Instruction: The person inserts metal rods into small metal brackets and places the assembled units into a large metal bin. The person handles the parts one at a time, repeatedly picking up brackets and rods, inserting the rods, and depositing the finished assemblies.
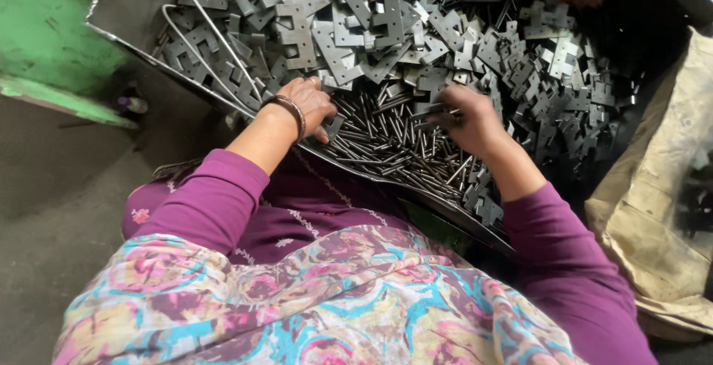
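Down in the head view, the left hand (308,105) is resting curled on the near rim of the metal tray (134,8), whether pinching anything I cannot tell. The right hand (468,120) is closing its fingers on a few of the steel pins (379,138) heaped at the tray's near middle. These pins are likely stiff, slick and light singly, best pinched mid-shaft. Stamped hinge plates (356,16) are crowding the far and right side, interlocking and snagging. Wire loops (200,38) are lying far left; a dirty sack (653,209) is slumping at right.
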